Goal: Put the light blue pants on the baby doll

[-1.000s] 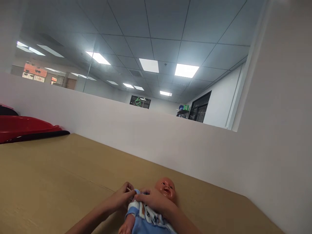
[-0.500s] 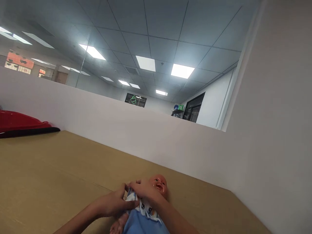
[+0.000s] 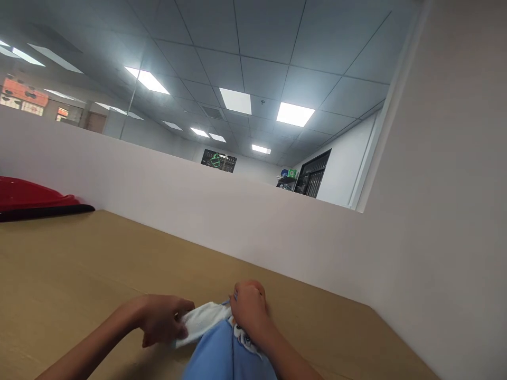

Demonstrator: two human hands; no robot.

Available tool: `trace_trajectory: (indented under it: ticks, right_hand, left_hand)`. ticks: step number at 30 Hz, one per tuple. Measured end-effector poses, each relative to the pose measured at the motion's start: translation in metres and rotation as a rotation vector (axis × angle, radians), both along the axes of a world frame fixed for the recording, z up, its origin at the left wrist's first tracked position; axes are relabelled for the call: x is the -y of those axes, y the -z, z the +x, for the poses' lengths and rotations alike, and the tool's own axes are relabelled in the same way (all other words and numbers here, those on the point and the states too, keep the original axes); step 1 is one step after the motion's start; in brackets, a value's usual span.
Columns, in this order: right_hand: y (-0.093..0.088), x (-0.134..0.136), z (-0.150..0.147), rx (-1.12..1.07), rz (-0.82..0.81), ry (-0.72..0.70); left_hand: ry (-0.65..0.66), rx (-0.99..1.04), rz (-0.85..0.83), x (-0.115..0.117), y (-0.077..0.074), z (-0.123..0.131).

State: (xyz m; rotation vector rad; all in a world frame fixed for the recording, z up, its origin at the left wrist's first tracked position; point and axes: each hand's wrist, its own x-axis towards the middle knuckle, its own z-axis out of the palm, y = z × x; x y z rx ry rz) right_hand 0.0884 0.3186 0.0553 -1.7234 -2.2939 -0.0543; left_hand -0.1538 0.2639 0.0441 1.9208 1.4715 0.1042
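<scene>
A baby doll lies on the cardboard-covered table (image 3: pixel 99 264) at the bottom middle; only the top of its head (image 3: pixel 255 287) shows behind my right hand. Its blue and white garment (image 3: pixel 222 343) is bunched up over it. My left hand (image 3: pixel 164 324) is closed on the white part of the garment, stretched out to the left. My right hand (image 3: pixel 247 311) is closed on the garment's edge at the doll's head and covers the doll's face.
A red plastic object with a black rim (image 3: pixel 31 200) lies at the far left of the table. A low white partition (image 3: pixel 222 221) runs along the table's back. A white wall (image 3: pixel 447 211) closes the right side. Ceiling lights show above.
The garment has been drawn up over the doll's head, so the face is now hidden. My left hand has moved left, pulling the white cloth outward. The camera has shifted slightly.
</scene>
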Motion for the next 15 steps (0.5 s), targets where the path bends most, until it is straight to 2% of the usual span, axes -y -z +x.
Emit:
trace_trajectory:
  ticks: [4, 8, 13, 15]
  right_hand:
    - [-0.012, 0.012, -0.007, 0.116, -0.043, 0.029]
    - [-0.021, 0.014, -0.015, 0.217, -0.126, -0.020]
    - [-0.027, -0.004, -0.032, 0.303, -0.353, -0.142]
    - [-0.028, -0.014, -0.044, 0.340, -0.427, -0.156]
  left_hand:
    - [0.052, -0.056, 0.061, 0.000, -0.004, -0.007]
    - [0.055, -0.150, 0.143, 0.004, -0.003, 0.003]
    - [0.103, -0.166, 0.434, 0.011, -0.003, 0.024]
    - [0.115, -0.179, 0.492, 0.012, -0.003, 0.027]
